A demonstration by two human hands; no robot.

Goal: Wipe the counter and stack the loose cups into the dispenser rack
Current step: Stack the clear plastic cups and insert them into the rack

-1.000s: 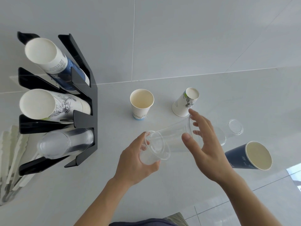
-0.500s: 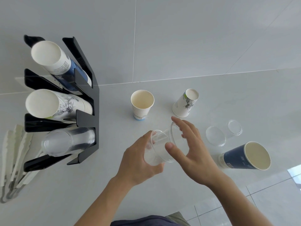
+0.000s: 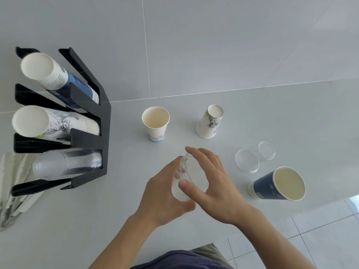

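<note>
Nested clear plastic cups [image 3: 191, 179] sit between both hands above the white counter [image 3: 291, 117]. My left hand [image 3: 165, 193] wraps them from the left. My right hand [image 3: 215, 183] covers them from the right, thumb across the front. A clear plastic cup [image 3: 247, 160] lies on its side to the right. An upright white paper cup [image 3: 155, 124] and an upside-down white printed cup [image 3: 209, 122] stand behind. A dark blue paper cup [image 3: 277, 184] lies on its side near the counter's front right edge. The black dispenser rack [image 3: 91, 121] at the left holds three horizontal cup stacks.
White paper-wrapped utensils [image 3: 13, 183] lie left of the rack. The counter's front edge runs at the lower right, with tiled floor [image 3: 320, 230] beyond it. A tiled wall rises behind the counter.
My right hand has pushed the second clear cup leftwards into the one in my left hand; they are now nested. The third clear cup and the blue cup came into full view.
</note>
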